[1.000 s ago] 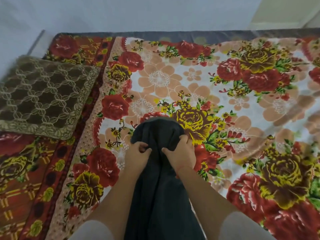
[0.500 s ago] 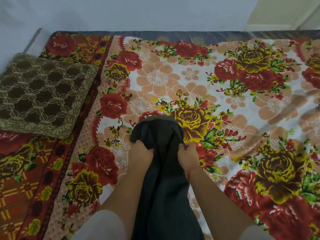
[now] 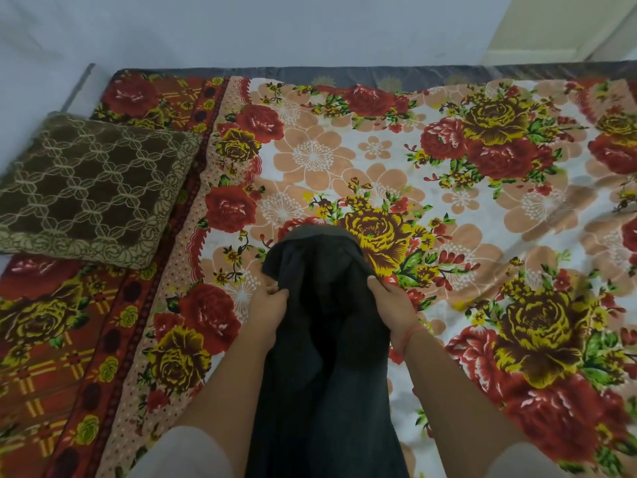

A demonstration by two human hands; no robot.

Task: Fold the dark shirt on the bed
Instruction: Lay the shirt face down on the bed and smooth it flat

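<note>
- We see the dark shirt [image 3: 324, 339] gathered into a long, narrow bundle. It runs from the near edge of the view, between the two forearms, out to the middle of the bed [image 3: 448, 208].
- Its rounded far end lies on the flowered bedspread [image 3: 310, 160], just beside a large yellow rose in the print.
- The left hand [image 3: 267, 312] grips the shirt's left edge, its fingers [image 3: 272, 291] curled into the cloth.
- The right hand [image 3: 396, 312] holds the right edge, with its fingers [image 3: 375, 282] closed over the fold. A red thread [image 3: 412, 334] circles that wrist.
- The hands sit level with each other, apart, with the shirt between them.
- We make out pale sleeves [image 3: 186, 453] at the bottom of the view.
- A brown patterned cushion [image 3: 89, 191] lies at the left end of the bed, well apart from the shirt.
- A pale wall [image 3: 275, 29] runs behind the bed.
</note>
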